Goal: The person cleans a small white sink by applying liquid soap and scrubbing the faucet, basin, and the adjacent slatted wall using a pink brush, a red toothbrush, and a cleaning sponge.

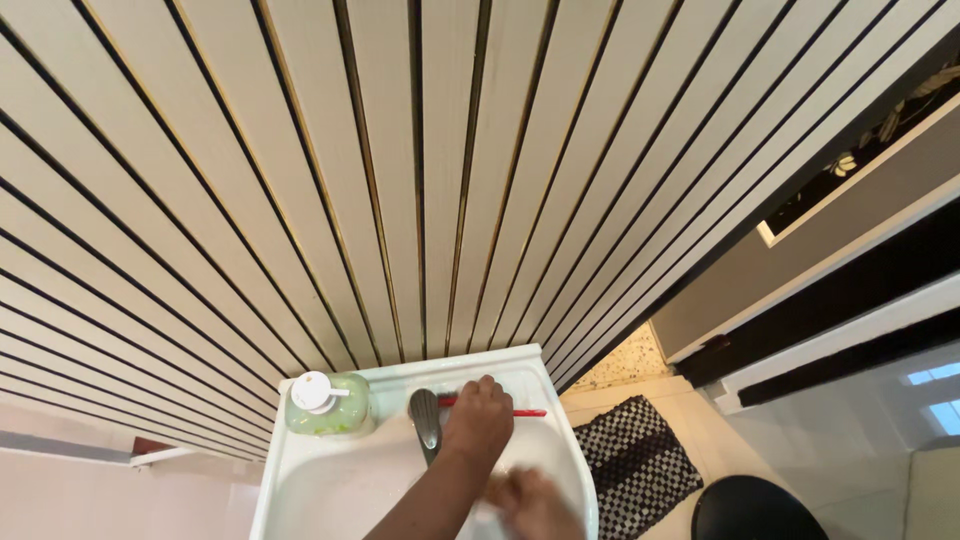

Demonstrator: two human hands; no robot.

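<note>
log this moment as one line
left hand on red toothbrush behind tap | right hand blurred over white sink | green soap bottle on rim

My right hand (537, 505) is smeared with motion and cut off by the bottom edge, so I cannot tell whether my fingers are curled or spread, or what they touch. My left hand (478, 418) covers the middle of the red toothbrush (528, 412); only its two ends show, and whether I grip it or just rest on it is hidden. The basin (330, 480) runs out of the picture below. My forearm hides the tap's (426, 420) lower part. The black round thing (745, 510) at the lower right is cropped.
</note>
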